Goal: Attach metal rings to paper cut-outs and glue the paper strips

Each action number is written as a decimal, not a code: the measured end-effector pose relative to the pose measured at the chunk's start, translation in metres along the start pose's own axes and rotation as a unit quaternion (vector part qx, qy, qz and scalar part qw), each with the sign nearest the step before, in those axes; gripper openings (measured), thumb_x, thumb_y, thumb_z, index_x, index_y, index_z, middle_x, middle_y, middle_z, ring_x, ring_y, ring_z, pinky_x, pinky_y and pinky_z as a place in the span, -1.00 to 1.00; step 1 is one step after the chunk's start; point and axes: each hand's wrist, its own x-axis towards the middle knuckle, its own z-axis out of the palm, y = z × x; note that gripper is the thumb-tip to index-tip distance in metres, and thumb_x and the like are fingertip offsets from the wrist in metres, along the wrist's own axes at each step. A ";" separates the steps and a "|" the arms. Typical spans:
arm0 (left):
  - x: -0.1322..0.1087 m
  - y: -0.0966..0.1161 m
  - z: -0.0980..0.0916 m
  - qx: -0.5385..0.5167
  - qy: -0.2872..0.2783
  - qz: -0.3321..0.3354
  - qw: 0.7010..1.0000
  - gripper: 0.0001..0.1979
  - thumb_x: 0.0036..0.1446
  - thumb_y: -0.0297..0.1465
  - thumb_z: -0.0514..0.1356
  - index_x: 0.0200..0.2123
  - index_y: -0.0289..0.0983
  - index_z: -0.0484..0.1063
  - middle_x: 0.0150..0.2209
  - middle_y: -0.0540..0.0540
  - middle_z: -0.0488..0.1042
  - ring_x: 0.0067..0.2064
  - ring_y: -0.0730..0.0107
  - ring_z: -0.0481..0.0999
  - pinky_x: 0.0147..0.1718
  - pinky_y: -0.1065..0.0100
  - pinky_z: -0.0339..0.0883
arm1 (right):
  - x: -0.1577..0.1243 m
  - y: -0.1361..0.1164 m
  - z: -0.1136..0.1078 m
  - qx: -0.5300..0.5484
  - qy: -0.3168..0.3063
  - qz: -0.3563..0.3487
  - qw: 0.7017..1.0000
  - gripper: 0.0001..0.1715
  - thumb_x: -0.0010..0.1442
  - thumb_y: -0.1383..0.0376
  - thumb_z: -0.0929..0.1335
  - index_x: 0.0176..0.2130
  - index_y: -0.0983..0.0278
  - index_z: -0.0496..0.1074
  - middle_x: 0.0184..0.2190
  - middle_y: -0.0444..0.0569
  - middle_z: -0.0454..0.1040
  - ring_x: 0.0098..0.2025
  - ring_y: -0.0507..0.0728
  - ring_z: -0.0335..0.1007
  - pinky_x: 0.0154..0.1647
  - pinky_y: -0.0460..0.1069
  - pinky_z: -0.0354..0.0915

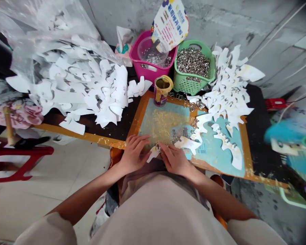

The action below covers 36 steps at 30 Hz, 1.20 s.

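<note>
At the table's front edge, a small white cut-out piece (153, 153) lies between my two hands. My left hand (134, 154) has its thumb on the left end of this piece, its fingers curved above. From the other side, the closed fingertips of my right hand (174, 159) pinch the piece's right end. A small metal ring (157, 146) sits at those fingertips, on the piece's upper edge; the exact grip is partly hidden. Just right of my right hand lies another white cut-out piece (187, 144), and further right is one with rings along its edge (231, 148).
Behind the glue-smeared blue board (165, 117) stand an open glue can (162, 91), a pink basket (145, 72) and a green basket (187, 83) full of metal rings (192, 61). White pieces (79, 81) heap up left; ringed ones (225, 92) pile right. A red stool (22, 170) stands left.
</note>
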 end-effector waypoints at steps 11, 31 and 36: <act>0.032 -0.020 0.002 0.009 -0.106 0.216 0.971 -0.74 0.37 -0.50 -0.03 -0.19 -0.21 0.45 -0.24 -0.02 0.62 -0.03 0.41 0.54 0.27 0.17 0.07 | 0.003 0.001 0.004 -0.015 0.011 0.028 0.999 -0.46 0.34 0.38 0.21 0.27 0.37 0.10 -0.15 0.15 0.56 -0.13 0.21 0.48 -0.22 0.03 0.39; 0.042 -0.043 -0.007 -0.015 -0.173 0.266 0.948 -0.77 0.23 -0.44 0.10 -0.06 -0.19 0.43 -0.24 -0.09 0.60 -0.03 0.28 0.55 0.34 -0.03 -0.10 | 0.012 0.000 -0.003 -0.079 -0.031 0.012 0.996 -0.83 0.32 0.42 0.27 -0.20 0.27 0.47 -0.34 -0.02 0.45 -0.26 0.11 0.34 -0.34 -0.03 0.21; 0.049 -0.034 -0.001 0.024 -0.177 0.250 0.952 -0.84 0.28 -0.25 0.18 -0.26 -0.17 0.50 -0.40 -0.02 0.58 -0.10 0.27 0.54 0.33 -0.06 -0.12 | 0.016 0.008 -0.012 -0.097 -0.104 -0.028 0.989 -0.77 0.30 0.46 0.27 -0.12 0.26 0.45 -0.30 -0.02 0.46 -0.22 0.12 0.33 -0.40 -0.04 0.15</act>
